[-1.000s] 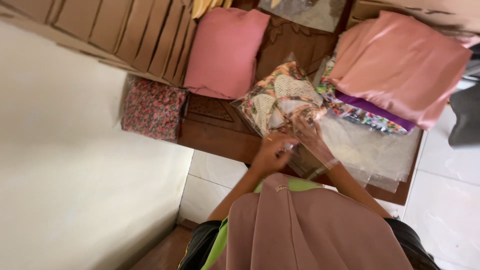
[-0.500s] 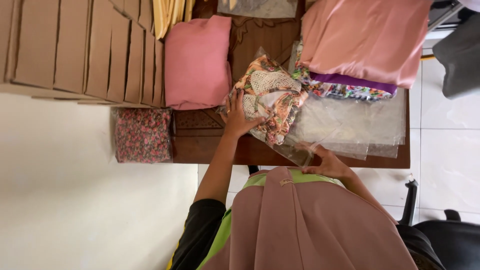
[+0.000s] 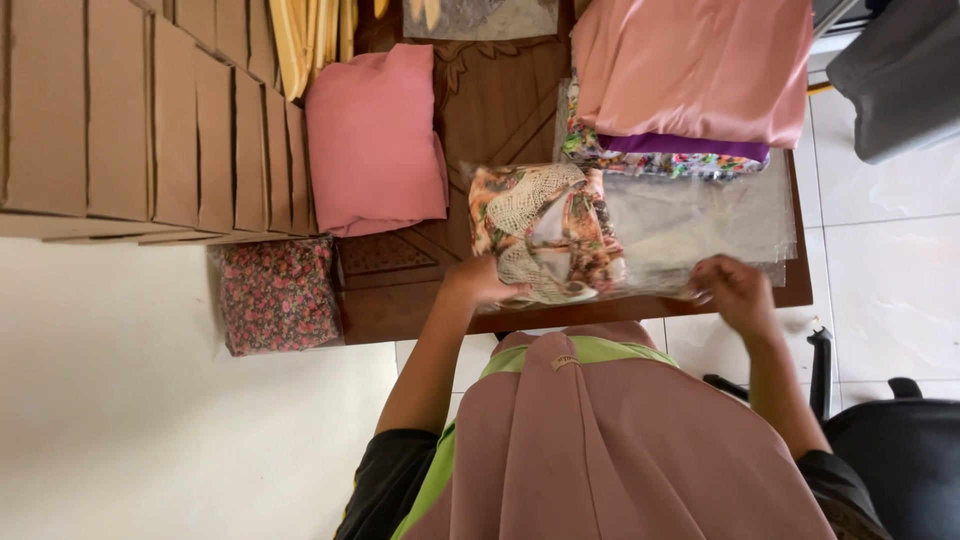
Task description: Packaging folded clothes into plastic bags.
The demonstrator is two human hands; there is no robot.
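A folded floral cloth with cream lace (image 3: 545, 232) lies inside a clear plastic bag (image 3: 690, 225) on the dark carved wooden table (image 3: 400, 300). My left hand (image 3: 478, 280) grips the bag's near left corner, at the end where the cloth sits. At the bag's empty right end, my right hand (image 3: 735, 292) pinches the plastic's near edge. The bag lies flat and stretched between both hands.
A folded pink cloth (image 3: 375, 140) lies left of the bag. A pile of salmon, purple and multicoloured cloths (image 3: 690, 80) is behind it. A small floral bundle (image 3: 278, 295) hangs at the table's left end under stacked cardboard boxes (image 3: 150, 110). A dark chair (image 3: 890, 450) stands at right.
The cloth has gone into the bag and now lies flat. My hands have spread apart, the left to the cloth end and the right to the bag's empty end.
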